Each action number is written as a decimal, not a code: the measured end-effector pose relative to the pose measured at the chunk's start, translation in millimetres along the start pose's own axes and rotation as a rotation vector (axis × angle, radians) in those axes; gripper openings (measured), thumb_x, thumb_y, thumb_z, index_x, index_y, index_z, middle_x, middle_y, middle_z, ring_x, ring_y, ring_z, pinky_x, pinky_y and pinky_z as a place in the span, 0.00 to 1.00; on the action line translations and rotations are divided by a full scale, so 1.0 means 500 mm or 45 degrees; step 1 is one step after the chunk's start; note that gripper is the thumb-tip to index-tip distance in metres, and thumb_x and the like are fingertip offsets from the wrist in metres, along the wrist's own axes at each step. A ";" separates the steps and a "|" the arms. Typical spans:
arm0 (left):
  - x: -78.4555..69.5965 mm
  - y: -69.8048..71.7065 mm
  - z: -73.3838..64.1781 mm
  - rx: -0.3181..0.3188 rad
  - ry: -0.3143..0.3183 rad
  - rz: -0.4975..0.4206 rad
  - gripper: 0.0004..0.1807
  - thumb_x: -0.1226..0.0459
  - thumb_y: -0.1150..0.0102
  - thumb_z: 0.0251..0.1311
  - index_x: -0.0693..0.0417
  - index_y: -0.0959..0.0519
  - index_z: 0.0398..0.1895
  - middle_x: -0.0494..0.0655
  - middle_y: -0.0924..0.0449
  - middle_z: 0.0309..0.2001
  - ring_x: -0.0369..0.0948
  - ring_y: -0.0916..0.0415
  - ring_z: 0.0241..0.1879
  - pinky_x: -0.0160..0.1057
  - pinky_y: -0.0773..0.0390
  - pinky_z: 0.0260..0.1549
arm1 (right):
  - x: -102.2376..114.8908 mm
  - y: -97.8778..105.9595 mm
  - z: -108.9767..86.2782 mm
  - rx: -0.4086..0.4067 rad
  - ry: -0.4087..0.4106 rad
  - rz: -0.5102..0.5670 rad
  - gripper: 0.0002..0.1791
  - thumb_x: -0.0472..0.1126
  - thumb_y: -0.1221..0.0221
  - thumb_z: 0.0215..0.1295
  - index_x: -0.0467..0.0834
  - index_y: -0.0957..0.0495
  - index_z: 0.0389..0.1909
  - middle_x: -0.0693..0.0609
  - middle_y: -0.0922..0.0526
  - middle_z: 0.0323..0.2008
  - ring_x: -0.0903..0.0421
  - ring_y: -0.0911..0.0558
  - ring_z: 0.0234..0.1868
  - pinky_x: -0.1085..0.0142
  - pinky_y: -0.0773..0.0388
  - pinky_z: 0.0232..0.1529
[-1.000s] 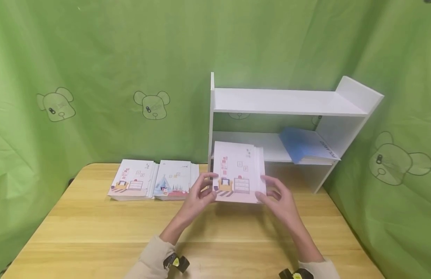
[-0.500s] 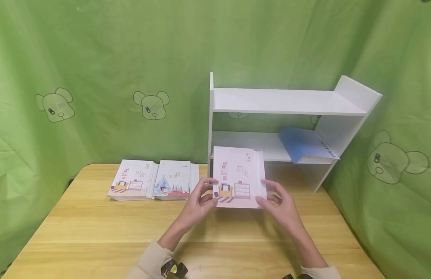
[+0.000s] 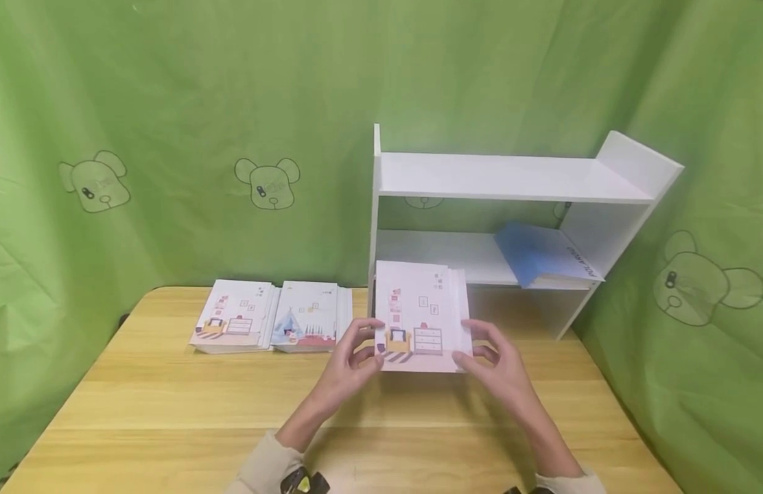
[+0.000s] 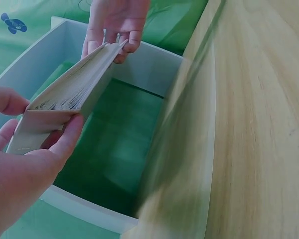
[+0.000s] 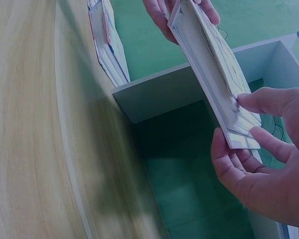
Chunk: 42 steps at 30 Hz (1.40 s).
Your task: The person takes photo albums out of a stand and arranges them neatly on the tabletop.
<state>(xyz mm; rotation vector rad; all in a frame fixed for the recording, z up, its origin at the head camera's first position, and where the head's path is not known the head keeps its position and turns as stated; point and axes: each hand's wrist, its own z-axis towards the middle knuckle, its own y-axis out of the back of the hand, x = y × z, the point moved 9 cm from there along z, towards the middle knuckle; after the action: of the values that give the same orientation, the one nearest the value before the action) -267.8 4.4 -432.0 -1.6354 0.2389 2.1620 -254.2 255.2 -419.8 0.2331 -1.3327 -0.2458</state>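
Note:
Both hands hold a thick photo album (image 3: 412, 305), its white cover printed with a yellow armchair and a chest of drawers. My left hand (image 3: 347, 363) pinches its left edge, thumb in front and fingers behind. On the opposite edge, my right hand (image 3: 499, 360) grips it the same way. The album is raised above the table and tilted, overlapping the lower shelf's front in the head view. From the left wrist, the album's page edges (image 4: 74, 89) show between the two hands. The right wrist view shows slightly fanned pages (image 5: 209, 64) near my right thumb.
A white two-tier shelf (image 3: 480, 175) stands at the back right of the wooden table (image 3: 233, 425). On its lower board, a blue and white album (image 3: 545, 254) leans at the right. Two illustrated albums, one with an armchair (image 3: 233, 312) and one with a tent (image 3: 307, 312), lie left of the shelf.
Both hands have lowered the album a little and brought it slightly nearer over the last second. Their grip looks the same, and the other albums have stayed in place.

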 end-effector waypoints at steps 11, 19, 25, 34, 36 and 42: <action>-0.007 0.005 -0.011 -0.006 0.003 0.015 0.29 0.78 0.45 0.63 0.52 0.33 0.66 0.59 0.32 0.66 0.57 0.24 0.59 0.42 0.15 0.51 | 0.009 -0.008 -0.004 0.018 -0.042 0.015 0.34 0.32 0.30 0.62 0.40 0.30 0.68 0.38 0.25 0.56 0.51 0.17 0.46 0.65 0.13 0.41; -0.014 0.013 -0.024 -0.009 -0.020 0.024 0.30 0.78 0.43 0.63 0.52 0.33 0.67 0.59 0.33 0.67 0.57 0.25 0.60 0.42 0.14 0.50 | 0.022 -0.019 -0.008 0.048 -0.039 0.030 0.34 0.31 0.30 0.61 0.39 0.30 0.67 0.37 0.25 0.54 0.47 0.17 0.46 0.64 0.13 0.39; -0.016 0.022 -0.034 -0.018 -0.016 0.026 0.29 0.77 0.42 0.64 0.53 0.32 0.67 0.60 0.33 0.67 0.58 0.25 0.60 0.43 0.14 0.51 | 0.025 -0.030 -0.010 0.065 -0.043 0.032 0.33 0.30 0.30 0.60 0.39 0.30 0.66 0.36 0.24 0.52 0.46 0.17 0.46 0.63 0.12 0.39; -0.023 0.034 -0.048 -0.013 -0.042 0.031 0.29 0.77 0.41 0.63 0.55 0.32 0.67 0.60 0.33 0.67 0.59 0.28 0.61 0.43 0.15 0.52 | 0.025 -0.046 -0.014 0.062 -0.049 0.018 0.33 0.29 0.29 0.59 0.39 0.29 0.65 0.36 0.23 0.51 0.45 0.16 0.45 0.63 0.12 0.37; -0.025 0.038 -0.051 -0.012 -0.049 0.029 0.29 0.78 0.42 0.63 0.56 0.33 0.67 0.61 0.33 0.67 0.58 0.27 0.60 0.43 0.15 0.51 | 0.026 -0.051 -0.014 0.066 -0.048 0.025 0.33 0.29 0.29 0.59 0.39 0.29 0.65 0.36 0.23 0.50 0.46 0.16 0.45 0.63 0.12 0.37; -0.027 0.048 -0.060 -0.013 -0.045 0.036 0.29 0.77 0.42 0.64 0.56 0.33 0.68 0.62 0.33 0.66 0.55 0.25 0.59 0.42 0.14 0.50 | 0.027 -0.063 -0.015 0.078 -0.051 0.044 0.33 0.29 0.29 0.59 0.40 0.29 0.65 0.37 0.23 0.51 0.48 0.16 0.45 0.64 0.12 0.37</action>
<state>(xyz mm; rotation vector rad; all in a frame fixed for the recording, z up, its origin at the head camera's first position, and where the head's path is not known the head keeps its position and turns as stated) -248.8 -31.4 -430.8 -1.6067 0.2424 2.2148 -245.1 221.1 -418.5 0.2574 -1.3838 -0.1814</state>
